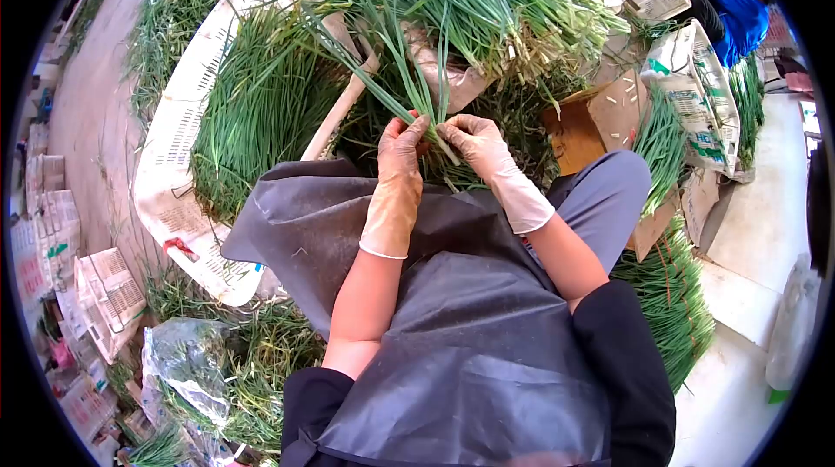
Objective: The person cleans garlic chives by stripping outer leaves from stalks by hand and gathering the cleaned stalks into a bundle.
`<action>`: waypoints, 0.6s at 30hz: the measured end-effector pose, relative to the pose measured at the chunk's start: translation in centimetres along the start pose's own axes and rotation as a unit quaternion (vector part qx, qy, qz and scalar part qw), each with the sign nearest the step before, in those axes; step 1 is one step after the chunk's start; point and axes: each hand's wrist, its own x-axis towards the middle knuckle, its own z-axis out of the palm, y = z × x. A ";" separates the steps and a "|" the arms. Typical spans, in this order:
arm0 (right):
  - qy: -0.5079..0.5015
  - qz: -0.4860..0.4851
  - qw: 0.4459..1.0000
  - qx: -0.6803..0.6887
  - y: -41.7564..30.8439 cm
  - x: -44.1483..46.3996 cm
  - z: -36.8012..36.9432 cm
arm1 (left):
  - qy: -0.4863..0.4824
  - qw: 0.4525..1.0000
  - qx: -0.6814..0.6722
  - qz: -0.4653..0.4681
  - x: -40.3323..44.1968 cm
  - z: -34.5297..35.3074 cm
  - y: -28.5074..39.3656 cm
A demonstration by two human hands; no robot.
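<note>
Just beyond the apron (487,336), left hand (403,142) and right hand (477,142) pinch the greens (424,103), likely light, bendy and easily creased, near their firmer bases (450,153) (the surest hold), though fingers hide the exact contact.

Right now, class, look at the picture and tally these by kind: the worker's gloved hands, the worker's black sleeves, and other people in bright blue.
Gloved hands, left hand and right hand: 2
Black sleeves: 2
Person in bright blue: 1
Total: 5
</note>
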 end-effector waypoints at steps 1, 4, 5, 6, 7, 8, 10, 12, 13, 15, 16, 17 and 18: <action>0.020 -0.014 1.000 0.008 0.1 0.0 0.4 | 0.011 0.999 0.038 0.004 0.0 0.2 -0.1; 0.065 -0.081 0.994 -0.017 0.8 -0.4 0.6 | 0.030 0.997 0.062 0.036 -0.3 0.5 0.2; 0.097 -0.135 0.985 -0.048 1.3 -0.6 0.3 | 0.032 0.996 0.051 0.063 -0.5 0.8 0.6; 0.085 -0.134 0.987 0.028 1.8 -1.0 -0.3 | 0.069 0.992 0.024 0.104 -0.5 1.1 1.2; 0.067 -0.116 0.989 0.068 1.4 -2.0 -1.1 | 0.083 0.988 -0.005 0.131 -0.1 0.5 1.6; 0.003 -0.057 0.997 0.050 2.4 -2.2 -3.0 | 0.090 0.988 -0.015 0.127 0.0 0.3 2.2; -0.056 0.040 0.972 -0.224 3.8 -2.2 -5.5 | 0.083 0.987 -0.044 0.128 0.3 0.1 2.5; 0.052 -0.032 0.864 -0.499 4.9 -2.7 -5.9 | 0.045 0.996 -0.004 0.076 0.3 0.3 1.6; 0.031 -0.019 0.951 -0.307 2.8 -2.5 -5.0 | 0.032 0.998 0.023 0.046 0.7 0.2 0.7; -0.027 0.034 0.999 0.010 0.4 -1.3 -2.8 | 0.021 0.997 0.061 0.030 0.3 0.9 -0.5; -0.019 0.024 0.999 0.011 1.1 -0.3 -2.2 | -0.007 0.998 0.055 0.011 0.3 0.9 -1.1; -0.013 0.009 1.000 0.010 0.5 0.6 -1.1 | -0.037 0.998 0.048 -0.004 0.5 0.9 -1.4; 0.030 -0.010 0.988 0.153 0.1 0.4 -0.2 | -0.040 0.998 0.052 -0.001 0.6 0.8 -1.5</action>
